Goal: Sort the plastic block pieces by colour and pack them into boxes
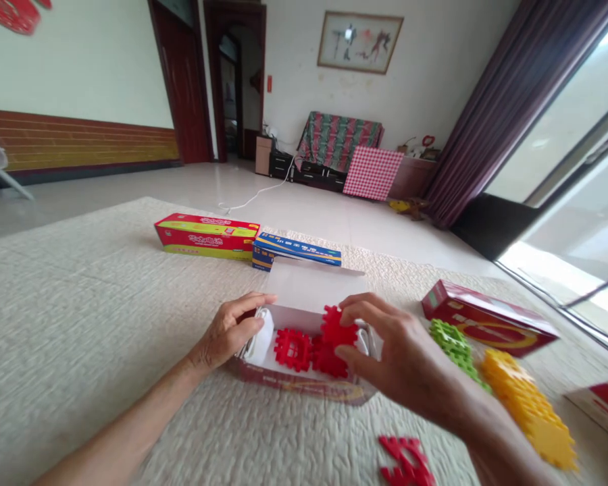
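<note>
An opened cardboard box (304, 390) with its white lid raised at the back lies in front of me. My left hand (232, 329) grips its left end, thumb and fingers over the side flap. Between the thumb and fingers of my right hand (385, 337) is a red interlocking plastic block (334, 327), held above the box's right half. Another red block (292, 349) lies flat inside, and more red shows just under the held one. Loose red blocks (406, 462) lie on the mat near my right forearm.
Green blocks (453, 345) and a row of yellow blocks (529, 408) lie to the right. A dark red box (486, 317) stands behind them, another box (605, 408) at the right edge. A red-and-yellow box (207, 237) and a blue box (298, 248) stand behind the opened box.
</note>
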`<state>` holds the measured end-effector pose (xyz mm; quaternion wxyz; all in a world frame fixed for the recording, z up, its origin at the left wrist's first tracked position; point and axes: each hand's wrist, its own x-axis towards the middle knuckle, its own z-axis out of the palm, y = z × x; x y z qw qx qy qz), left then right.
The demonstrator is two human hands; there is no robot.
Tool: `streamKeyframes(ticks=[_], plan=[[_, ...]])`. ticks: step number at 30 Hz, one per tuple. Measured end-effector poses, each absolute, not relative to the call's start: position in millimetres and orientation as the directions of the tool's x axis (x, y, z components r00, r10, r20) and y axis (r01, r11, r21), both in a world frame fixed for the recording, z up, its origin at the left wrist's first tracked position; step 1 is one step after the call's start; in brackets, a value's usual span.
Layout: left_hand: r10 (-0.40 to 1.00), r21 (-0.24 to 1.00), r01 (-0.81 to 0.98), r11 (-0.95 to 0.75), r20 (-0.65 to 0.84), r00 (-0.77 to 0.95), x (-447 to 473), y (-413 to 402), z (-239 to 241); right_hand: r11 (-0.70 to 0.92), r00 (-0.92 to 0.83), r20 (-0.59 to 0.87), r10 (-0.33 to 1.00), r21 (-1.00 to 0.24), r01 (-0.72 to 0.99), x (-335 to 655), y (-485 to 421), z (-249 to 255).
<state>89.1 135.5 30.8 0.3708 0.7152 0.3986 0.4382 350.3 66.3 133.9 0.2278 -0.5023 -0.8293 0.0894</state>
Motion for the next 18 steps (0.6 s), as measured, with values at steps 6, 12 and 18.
streamKeyframes(ticks=[6, 12, 18], plan=[[0.887, 0.873, 0.239, -0.424, 0.347, 0.305, 90, 135, 33, 0.49, -0.462, 0.169, 0.871, -0.378, 0.786, 300, 74, 113], [0.889, 0.876, 0.227, -0.425, 0.357, 0.287, 91, 135, 34, 0.495, -0.366, 0.361, 0.858, -0.385, 0.779, 334, 76, 124], [0.898, 0.878, 0.253, -0.407, 0.333, 0.288, 90, 135, 32, 0.174, -0.115, 0.281, 0.953, -0.198, 0.964, 430, 86, 121]])
